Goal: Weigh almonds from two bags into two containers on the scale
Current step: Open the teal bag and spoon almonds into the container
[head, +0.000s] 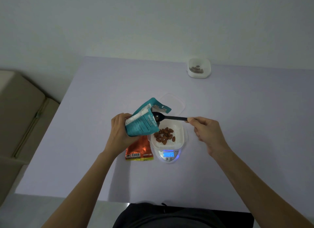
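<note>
My left hand (119,132) grips a teal almond bag (144,120), tilted with its open mouth toward the right. My right hand (205,129) pinches the end of a black spoon (168,117) whose bowl sits at the bag's mouth. Below the spoon, a white container (178,134) holding several almonds (164,135) stands on the white scale (168,155); its lit blue display reads 20. An orange foil bag (138,150) lies flat left of the scale, partly under the teal bag.
A second white container (199,68) with several almonds sits at the table's far right corner. A clear lid (176,102) lies behind the scale. A beige sofa (20,108) stands left of the pale table (85,142).
</note>
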